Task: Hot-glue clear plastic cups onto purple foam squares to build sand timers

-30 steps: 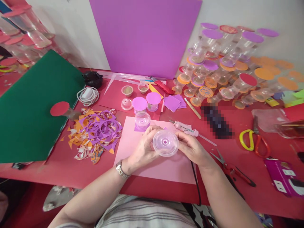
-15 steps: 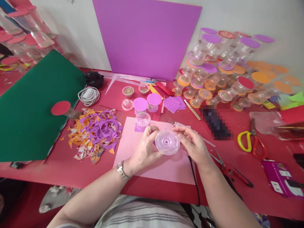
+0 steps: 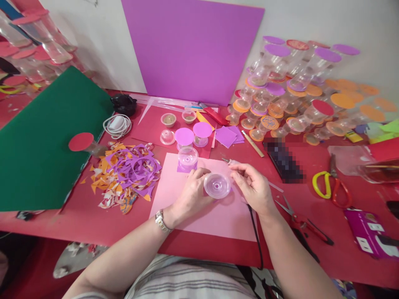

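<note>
My left hand (image 3: 195, 189) is closed around a clear plastic cup (image 3: 217, 185), its round mouth facing up toward me, above a pink sheet (image 3: 177, 226). Just to the cup's right, my right hand (image 3: 252, 187) has thumb and fingertips pinched together; whatever may be between them is too small to make out. Behind those fingers pokes the metal tip of what looks like a glue gun (image 3: 230, 162), mostly hidden by the hand. Another clear cup (image 3: 188, 154) stands on a purple square (image 3: 182, 168) at the sheet's far edge.
Purple and orange scraps (image 3: 134, 166) are heaped on the left. Capped clear hourglass shapes (image 3: 293, 89) are stacked back right. Red-handled snips (image 3: 307, 226) and yellow-and-red scissors (image 3: 332, 185) lie on the right. A black cable (image 3: 255, 236) crosses the pink sheet's right edge.
My right hand's fingers have come away from the cup's rim and now pinch beside it. The cup has shifted slightly left and tilted in my left hand.
</note>
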`<move>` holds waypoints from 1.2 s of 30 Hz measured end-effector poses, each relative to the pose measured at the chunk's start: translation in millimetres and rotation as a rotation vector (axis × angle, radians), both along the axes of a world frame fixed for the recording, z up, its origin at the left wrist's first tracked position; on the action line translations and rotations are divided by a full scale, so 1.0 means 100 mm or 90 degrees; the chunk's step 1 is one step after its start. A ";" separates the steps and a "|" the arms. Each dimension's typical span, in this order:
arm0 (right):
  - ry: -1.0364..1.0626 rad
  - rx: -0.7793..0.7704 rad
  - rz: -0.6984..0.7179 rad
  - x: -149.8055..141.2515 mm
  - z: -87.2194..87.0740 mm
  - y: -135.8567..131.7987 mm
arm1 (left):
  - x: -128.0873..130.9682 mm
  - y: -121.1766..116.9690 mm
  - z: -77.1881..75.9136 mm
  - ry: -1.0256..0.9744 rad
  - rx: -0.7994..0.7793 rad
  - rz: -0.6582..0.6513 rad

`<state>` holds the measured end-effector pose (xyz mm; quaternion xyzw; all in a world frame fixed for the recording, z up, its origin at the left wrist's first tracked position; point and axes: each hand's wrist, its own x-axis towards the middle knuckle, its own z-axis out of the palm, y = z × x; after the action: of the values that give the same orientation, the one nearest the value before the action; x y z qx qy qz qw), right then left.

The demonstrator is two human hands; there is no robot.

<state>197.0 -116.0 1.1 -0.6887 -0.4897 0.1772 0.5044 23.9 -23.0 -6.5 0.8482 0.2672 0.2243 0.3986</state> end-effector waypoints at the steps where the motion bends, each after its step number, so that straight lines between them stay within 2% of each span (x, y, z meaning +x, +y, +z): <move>1: -0.002 -0.001 0.001 0.00 0.01 0.00 | 0.00 0.00 -0.02 -0.003 -0.004 -0.001; 8: -0.029 -0.018 -0.005 0.02 0.01 -0.02 | 0.01 -0.02 -0.08 -0.014 -0.070 0.008; 15: -0.050 -0.015 -0.007 0.04 -0.04 -0.03 | -0.01 -0.01 -0.08 0.027 -0.018 0.007; 18: -0.075 0.039 0.041 0.01 0.01 -0.04 | -0.02 0.00 -0.09 0.040 -0.001 -0.016; 21: -0.170 0.111 0.123 -0.02 0.08 -0.04 | -0.02 0.00 -0.11 0.047 0.009 -0.032; 26: -0.317 0.130 0.211 -0.06 0.09 -0.01 | -0.02 0.01 -0.10 0.085 0.037 -0.052; 36: -0.338 0.135 0.221 -0.09 0.00 0.01 | -0.03 -0.01 -0.04 0.116 0.067 -0.050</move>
<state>188.5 -114.8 1.4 -0.5608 -0.7296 0.0230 0.3908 20.5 -23.7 -10.1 0.8946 0.2570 0.1439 0.3359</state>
